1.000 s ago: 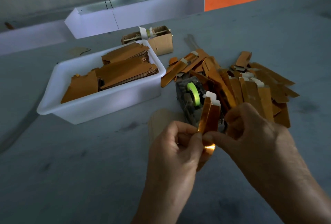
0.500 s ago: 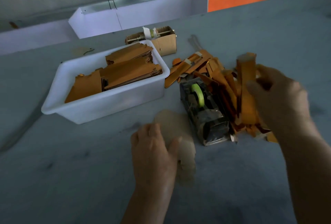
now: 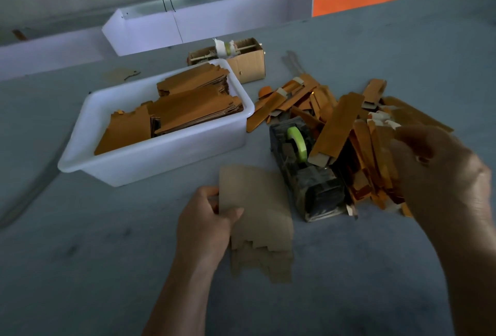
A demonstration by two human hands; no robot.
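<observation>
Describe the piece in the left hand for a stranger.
Start at the white tub. In front, beside the black tape dispenser, the left hand grips a flat card blank. Unlike the glossy orange strips, it is wide, dull brown and jagged-edged.

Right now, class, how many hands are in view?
2. The left hand grips a brown cardboard sheet near the tape dispenser; the right hand, blurred, is over the pile of gold strips.

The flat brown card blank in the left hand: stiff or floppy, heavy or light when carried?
Probably light: the left hand pinches the card blank by one edge only. Likely fairly stiff, since it shows no sag or curl. Its notched lower flaps may bend easily.
</observation>
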